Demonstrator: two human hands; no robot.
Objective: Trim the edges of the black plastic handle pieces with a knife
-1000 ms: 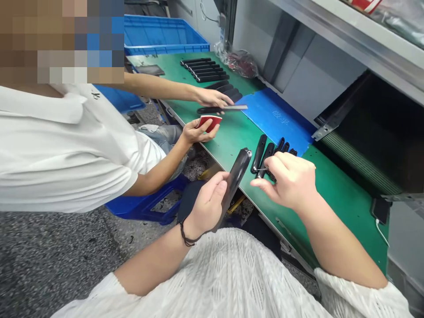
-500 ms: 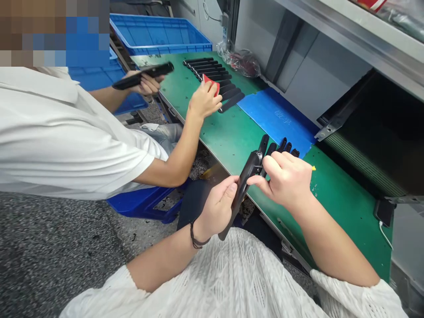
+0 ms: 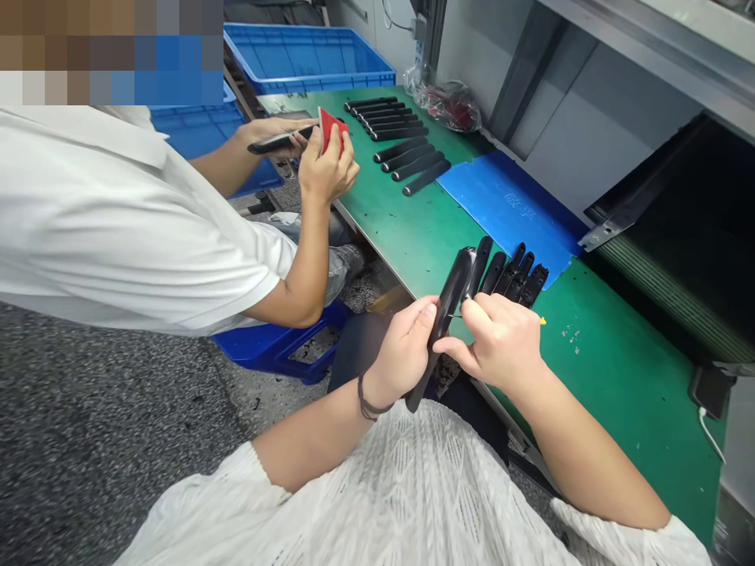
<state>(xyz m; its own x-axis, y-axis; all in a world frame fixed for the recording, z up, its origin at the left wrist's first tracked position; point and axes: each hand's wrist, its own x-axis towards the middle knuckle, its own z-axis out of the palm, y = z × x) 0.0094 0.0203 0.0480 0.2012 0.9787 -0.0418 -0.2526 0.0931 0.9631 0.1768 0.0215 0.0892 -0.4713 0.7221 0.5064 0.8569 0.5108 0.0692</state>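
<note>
My left hand [image 3: 406,350] is closed around a long, glossy black plastic part [image 3: 455,284], held tilted in front of my lap at the bench edge. My right hand [image 3: 504,336] is curled round a thin tool with a yellow end [image 3: 543,321], most of it hidden in the fist. The tool's slim tip meets or nearly meets the side of the part, with the right thumb stretched towards the part. Just beyond my hands, several black parts [image 3: 494,271] lie side by side on the green bench top [image 3: 613,377].
At my left a co-worker in a white shirt [image 3: 147,236] holds another black part and a red pad [image 3: 332,132]. Black parts [image 3: 401,134] lie in a row near a blue sheet [image 3: 513,204]. Blue crates [image 3: 312,59] stand behind; a phone [image 3: 711,389] charges at right.
My right hand and the tool have shifted a little down along the part. The co-worker's hand with the red pad has moved from the row of parts to the held part.
</note>
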